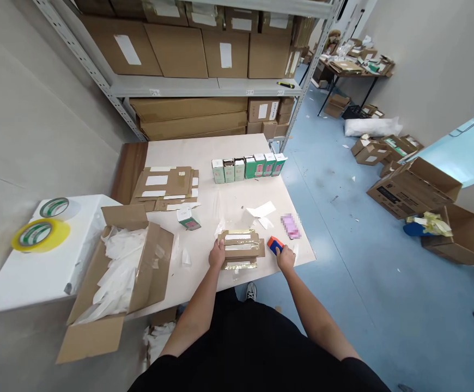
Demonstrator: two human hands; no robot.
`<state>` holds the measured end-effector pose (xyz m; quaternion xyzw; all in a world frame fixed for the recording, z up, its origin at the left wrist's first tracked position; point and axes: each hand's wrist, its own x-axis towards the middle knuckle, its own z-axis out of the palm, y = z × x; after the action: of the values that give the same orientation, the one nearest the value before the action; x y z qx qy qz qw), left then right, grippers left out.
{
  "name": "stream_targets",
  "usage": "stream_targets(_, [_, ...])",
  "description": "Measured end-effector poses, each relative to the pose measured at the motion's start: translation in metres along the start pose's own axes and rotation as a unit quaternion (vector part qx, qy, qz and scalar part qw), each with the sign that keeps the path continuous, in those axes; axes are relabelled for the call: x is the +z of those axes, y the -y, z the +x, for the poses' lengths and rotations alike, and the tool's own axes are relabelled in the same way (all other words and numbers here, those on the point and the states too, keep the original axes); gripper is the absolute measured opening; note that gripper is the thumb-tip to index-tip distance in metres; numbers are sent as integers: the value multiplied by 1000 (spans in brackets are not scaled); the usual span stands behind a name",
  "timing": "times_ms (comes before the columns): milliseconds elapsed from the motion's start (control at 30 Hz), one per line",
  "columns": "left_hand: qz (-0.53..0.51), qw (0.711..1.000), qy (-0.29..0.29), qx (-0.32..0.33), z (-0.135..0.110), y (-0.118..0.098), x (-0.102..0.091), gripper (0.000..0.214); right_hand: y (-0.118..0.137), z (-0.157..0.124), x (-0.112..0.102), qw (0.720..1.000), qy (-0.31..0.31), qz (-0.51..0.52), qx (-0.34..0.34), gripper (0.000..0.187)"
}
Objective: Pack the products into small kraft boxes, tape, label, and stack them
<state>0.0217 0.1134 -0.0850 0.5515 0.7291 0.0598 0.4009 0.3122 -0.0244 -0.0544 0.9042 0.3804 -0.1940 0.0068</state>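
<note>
A small flattened-looking cardboard box [242,246] with shiny tape and white label strips lies at the table's near edge. Its left end is gripped by my left hand [217,253], the thumb on top. My right hand [286,258] is closed around an orange-and-blue hand tool [275,245], just off the box's right end; its exact kind is unclear. Beyond the tool are a crumpled white paper [261,211] and a blurred pink item [291,226]. Left of the box, a small green-and-white carton [188,219] lies tilted.
An open carton [157,267] of white packing material stands at the left. Tape rolls [41,235] rest on a white block beside it. Flattened cardboard [163,188] and a row of green-and-white boxes [248,167] sit farther back. A shelving rack [204,86] borders the table's far side.
</note>
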Motion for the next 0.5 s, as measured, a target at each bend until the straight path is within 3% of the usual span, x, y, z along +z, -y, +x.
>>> stream_targets(67, [1, 1000, -1, -1, 1, 0, 0, 73, -5, 2, 11, 999, -4, 32, 8, 41])
stream_targets(200, [-2, 1000, -5, -2, 0, 0, 0, 73, -7, 11, 18, 992, 82, 93, 20, 52])
stream_targets(267, [-4, 1000, -7, -1, 0, 0, 0, 72, -2, 14, 16, 991, 52, 125, 15, 53])
stream_targets(400, [-4, 1000, -7, -3, 0, 1, 1, 72, 25, 6, 12, 977, -30, 203, -57, 48])
stream_targets(500, [-14, 1000, -6, -3, 2, 2, 1, 72, 56, -4, 13, 968, 35, 235, -79, 46])
